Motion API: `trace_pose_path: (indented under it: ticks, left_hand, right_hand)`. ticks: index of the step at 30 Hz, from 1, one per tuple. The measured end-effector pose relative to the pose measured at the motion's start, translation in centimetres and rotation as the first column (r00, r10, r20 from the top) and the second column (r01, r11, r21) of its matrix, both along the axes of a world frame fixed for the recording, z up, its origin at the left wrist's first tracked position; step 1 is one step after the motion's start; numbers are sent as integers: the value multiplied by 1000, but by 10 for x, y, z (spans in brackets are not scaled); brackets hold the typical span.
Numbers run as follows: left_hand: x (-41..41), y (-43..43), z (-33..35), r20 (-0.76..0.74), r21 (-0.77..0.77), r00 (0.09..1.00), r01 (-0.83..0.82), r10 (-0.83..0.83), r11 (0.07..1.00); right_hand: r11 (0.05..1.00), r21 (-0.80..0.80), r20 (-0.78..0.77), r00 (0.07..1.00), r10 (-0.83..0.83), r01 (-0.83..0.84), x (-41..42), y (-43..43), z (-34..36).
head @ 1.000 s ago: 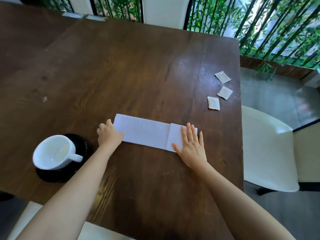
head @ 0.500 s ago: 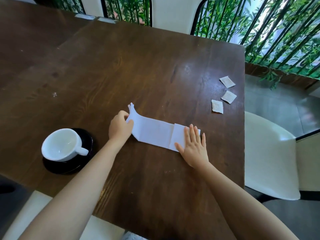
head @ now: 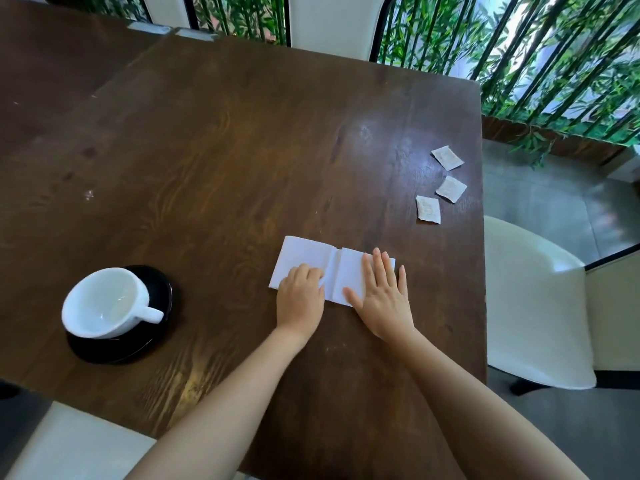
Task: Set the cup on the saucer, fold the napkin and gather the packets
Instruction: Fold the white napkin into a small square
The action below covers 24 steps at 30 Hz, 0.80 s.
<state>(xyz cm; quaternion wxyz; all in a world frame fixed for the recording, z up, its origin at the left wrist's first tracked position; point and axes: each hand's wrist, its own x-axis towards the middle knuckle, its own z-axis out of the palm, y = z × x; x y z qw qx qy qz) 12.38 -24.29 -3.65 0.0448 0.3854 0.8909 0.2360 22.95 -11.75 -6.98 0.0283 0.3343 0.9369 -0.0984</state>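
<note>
Napkin (head: 308, 259): white, folded into a short band, lying flat on the dark wooden tabletop (head: 225, 150) toward its near right part. Both ends are turned in over the middle, and the two flaps almost meet at a narrow raised crease line running front to back.

Left hand (head: 300, 296) sits on the left flap, knuckles up, fingers bent down onto the paper next to that crease. Its fingertips and thumb are hidden, so I cannot tell whether the grip pinches the flap's edge or only presses on it. Right hand (head: 382, 299) lies flat on the right flap, grip wide, fingers straight and slightly spread, holding the paper down with nothing clasped.

An empty white cup (head: 104, 303) stands on the black saucer (head: 152, 341) near the front left edge of the tabletop, well apart from the napkin, sitting off-centre toward the saucer's left side with its handle pointing right.

Three small pale packets (head: 428, 209) lie by the right edge, beyond the napkin, close together but not touching.

A white chair (head: 530, 306) stands to the right of the tabletop, and green bamboo (head: 554, 64) rises behind the far right corner.
</note>
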Motion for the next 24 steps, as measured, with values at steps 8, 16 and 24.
trace_pose_path:
  ticks: [8, 16, 24]
  left_hand:
    - [11, -6, -1, -39, 15, 998, 54, -54, 998]
    - [18, -1, 2, 34, 48, 998, 58, -60, 997]
    - [24, -7, 0, -56, 64, 996, 70, -67, 995]
  right_hand:
    - [1000, 0, 0, 1000, -2, 2, 1, -1, 1]
    - [1000, -7, 11, 1000, -4, 4, 1, -1, 3]
    - [999, -47, 40, 999, 3, -1, 0, 0, 8]
